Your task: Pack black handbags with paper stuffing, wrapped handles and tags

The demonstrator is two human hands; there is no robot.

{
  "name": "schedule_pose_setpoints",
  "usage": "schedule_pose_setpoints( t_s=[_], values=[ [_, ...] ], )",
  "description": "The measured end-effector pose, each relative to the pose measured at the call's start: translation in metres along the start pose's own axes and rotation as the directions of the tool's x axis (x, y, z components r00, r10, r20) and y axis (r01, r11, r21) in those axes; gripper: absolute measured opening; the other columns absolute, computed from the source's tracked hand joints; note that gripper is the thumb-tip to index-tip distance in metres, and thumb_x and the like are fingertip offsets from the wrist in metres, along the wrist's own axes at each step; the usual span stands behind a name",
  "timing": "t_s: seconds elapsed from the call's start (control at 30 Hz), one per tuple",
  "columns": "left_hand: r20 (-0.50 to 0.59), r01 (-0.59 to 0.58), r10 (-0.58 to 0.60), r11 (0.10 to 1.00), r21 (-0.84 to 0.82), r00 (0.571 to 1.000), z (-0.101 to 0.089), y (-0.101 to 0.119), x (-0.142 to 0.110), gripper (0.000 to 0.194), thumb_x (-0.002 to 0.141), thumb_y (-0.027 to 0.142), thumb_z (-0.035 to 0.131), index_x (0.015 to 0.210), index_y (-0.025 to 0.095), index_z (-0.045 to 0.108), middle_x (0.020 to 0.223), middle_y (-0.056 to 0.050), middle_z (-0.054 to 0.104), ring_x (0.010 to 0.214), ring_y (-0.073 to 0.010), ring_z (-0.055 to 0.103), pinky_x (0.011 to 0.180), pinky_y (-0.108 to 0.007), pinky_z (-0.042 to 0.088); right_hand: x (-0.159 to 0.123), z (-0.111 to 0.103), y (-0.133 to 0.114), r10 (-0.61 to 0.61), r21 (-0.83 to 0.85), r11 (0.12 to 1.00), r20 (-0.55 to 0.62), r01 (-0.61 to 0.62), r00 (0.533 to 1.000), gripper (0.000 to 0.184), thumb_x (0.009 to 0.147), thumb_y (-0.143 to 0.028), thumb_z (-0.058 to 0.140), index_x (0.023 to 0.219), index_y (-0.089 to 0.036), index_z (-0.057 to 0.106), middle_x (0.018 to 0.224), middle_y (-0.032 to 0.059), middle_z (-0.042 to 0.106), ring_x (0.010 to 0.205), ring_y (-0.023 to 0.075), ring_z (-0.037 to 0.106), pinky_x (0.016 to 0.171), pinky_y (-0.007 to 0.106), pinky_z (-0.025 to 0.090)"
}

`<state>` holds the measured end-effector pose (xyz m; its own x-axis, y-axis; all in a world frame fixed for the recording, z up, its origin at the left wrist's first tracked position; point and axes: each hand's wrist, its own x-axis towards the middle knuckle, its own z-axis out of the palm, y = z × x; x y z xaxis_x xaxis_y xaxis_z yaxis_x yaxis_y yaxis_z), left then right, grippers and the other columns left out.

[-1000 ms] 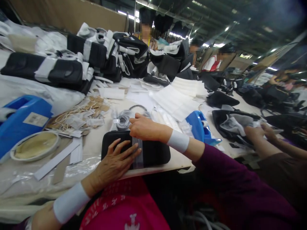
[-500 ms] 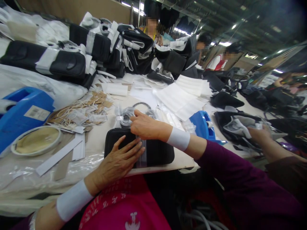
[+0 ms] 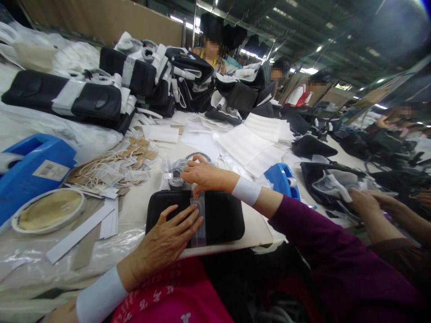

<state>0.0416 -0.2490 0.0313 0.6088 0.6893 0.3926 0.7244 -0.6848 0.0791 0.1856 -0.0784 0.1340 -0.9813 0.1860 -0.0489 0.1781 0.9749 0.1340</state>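
Note:
A black bag (image 3: 224,217) lies flat at the table's front edge, with a translucent strip (image 3: 199,229) running across its middle. My left hand (image 3: 171,231) rests on the bag, fingers stretched out flat, fingertips on the strip. At the bag's far edge, my right hand (image 3: 207,174) has bent fingers, and its thumb is down at the strip's upper end. The fingers seem to grip the strip, though their undersides are hidden. Just beyond the bag are grey wrapped handles (image 3: 175,172), partly covered by my right hand.
Blue tape dispensers (image 3: 54,157) (image 3: 281,179) stand left and right. Nearby are a round tub (image 3: 50,211), tags with strings (image 3: 117,166) and white foam sheets (image 3: 242,143). Black bags (image 3: 97,96) are piled behind. A co-worker's hands (image 3: 365,202) handle a bag at right.
The view has tilted slightly, so the table sits lower. My right hand's fingers have loosened from a tighter curl, its thumb now pointing down. My left hand stays flat on the bag.

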Motion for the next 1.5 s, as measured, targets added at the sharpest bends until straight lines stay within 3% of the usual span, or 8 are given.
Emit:
schedule_pose_setpoints(
  t_s=[0.23, 0.33, 0.47, 0.63, 0.8, 1.13, 1.37, 1.5],
  values=[
    [0.014, -0.022, 0.022, 1.000, 0.005, 1.000, -0.010, -0.003, 0.003, 0.050, 0.094, 0.019, 0.048, 0.144, 0.024, 0.039, 0.149, -0.003, 0.045, 0.143, -0.0190, 0.028, 0.119, -0.043, 0.002, -0.004, 0.017, 0.043, 0.381, 0.318, 0.890, -0.128, -0.326, 0.915, 0.009, 0.075, -0.012, 0.068, 0.079, -0.017, 0.062, 0.092, 0.0045, 0.062, 0.098, 0.0223, 0.051, 0.091, 0.039, 0.031],
    [0.028, -0.048, 0.048, 0.999, 0.002, 0.998, -0.014, -0.006, 0.001, 0.058, 0.089, 0.004, 0.041, 0.144, 0.022, 0.039, 0.150, -0.004, 0.042, 0.144, -0.0208, 0.027, 0.119, -0.046, 0.002, -0.034, 0.026, 0.033, 0.722, 0.620, 0.656, -0.349, -0.430, 0.597, 0.024, 0.082, -0.013, 0.058, 0.105, -0.018, 0.060, 0.111, 0.0082, 0.059, 0.105, 0.0209, 0.052, 0.092, 0.036, 0.039],
    [-0.212, 0.223, -0.232, 0.973, -0.063, 0.949, -0.009, -0.012, -0.005, 0.064, 0.088, 0.002, 0.043, 0.147, 0.024, 0.034, 0.152, -0.008, 0.036, 0.143, -0.0244, 0.027, 0.119, -0.045, 0.017, -0.075, 0.048, 0.004, 0.950, 0.900, 0.209, -0.095, -0.382, 0.296, 0.062, 0.085, -0.042, 0.057, 0.139, -0.019, 0.038, 0.138, 0.0147, 0.045, 0.121, 0.0249, 0.049, 0.099, 0.041, 0.042],
    [-0.246, 0.657, -0.777, 0.623, -0.425, 0.579, 0.002, -0.031, -0.009, 0.061, 0.093, 0.038, 0.049, 0.149, 0.024, 0.027, 0.150, -0.013, 0.035, 0.140, -0.0295, 0.033, 0.116, -0.053, 0.028, -0.088, 0.065, -0.012, 0.907, 0.936, -0.133, 0.248, -0.326, 0.340, 0.087, 0.078, -0.055, 0.059, 0.147, -0.013, 0.025, 0.142, 0.0216, 0.041, 0.121, 0.0291, 0.052, 0.101, 0.045, 0.043],
    [0.141, 0.697, -0.893, 0.227, -0.681, 0.428, -0.005, -0.040, -0.009, 0.067, 0.089, 0.057, 0.046, 0.145, 0.021, 0.034, 0.150, -0.010, 0.040, 0.140, -0.0284, 0.035, 0.117, -0.052, 0.026, -0.086, 0.063, -0.012, 0.885, 0.945, -0.150, 0.260, -0.291, 0.387, 0.086, 0.075, -0.052, 0.063, 0.144, -0.012, 0.031, 0.143, 0.0201, 0.042, 0.121, 0.0276, 0.053, 0.100, 0.041, 0.045],
    [-0.068, 0.658, -0.745, 0.624, -0.423, 0.663, -0.024, -0.027, -0.056, 0.063, 0.094, 0.026, 0.045, 0.152, 0.029, 0.019, 0.145, -0.009, 0.049, 0.130, -0.0287, 0.049, 0.098, -0.046, 0.053, -0.092, 0.069, -0.038, 0.829, 0.920, -0.221, 0.351, -0.322, 0.435, 0.081, 0.072, -0.053, 0.067, 0.141, -0.023, 0.039, 0.136, 0.0141, 0.053, 0.118, 0.0283, 0.059, 0.097, 0.039, 0.051],
    [-0.115, 0.608, -0.660, 0.736, -0.297, 0.742, -0.020, -0.033, -0.065, 0.086, 0.088, 0.022, 0.058, 0.154, 0.031, 0.003, 0.146, -0.009, 0.048, 0.127, -0.0280, 0.053, 0.097, -0.040, 0.055, -0.081, 0.079, 0.007, 0.920, 0.849, 0.065, 0.152, -0.524, 0.361, 0.062, 0.069, -0.064, 0.058, 0.119, -0.026, 0.060, 0.130, 0.0126, 0.058, 0.114, 0.0331, 0.059, 0.095, 0.048, 0.050],
    [-0.093, 0.594, -0.655, 0.729, -0.340, 0.750, -0.017, -0.041, -0.074, 0.081, 0.089, 0.029, 0.058, 0.154, 0.032, 0.007, 0.147, -0.008, 0.046, 0.130, -0.0255, 0.050, 0.103, -0.038, 0.050, -0.049, 0.059, 0.035, 0.891, 0.798, 0.273, 0.002, -0.537, 0.455, 0.047, 0.075, -0.056, 0.055, 0.112, -0.029, 0.065, 0.124, 0.0085, 0.062, 0.114, 0.0312, 0.057, 0.095, 0.047, 0.047]
  ],
)
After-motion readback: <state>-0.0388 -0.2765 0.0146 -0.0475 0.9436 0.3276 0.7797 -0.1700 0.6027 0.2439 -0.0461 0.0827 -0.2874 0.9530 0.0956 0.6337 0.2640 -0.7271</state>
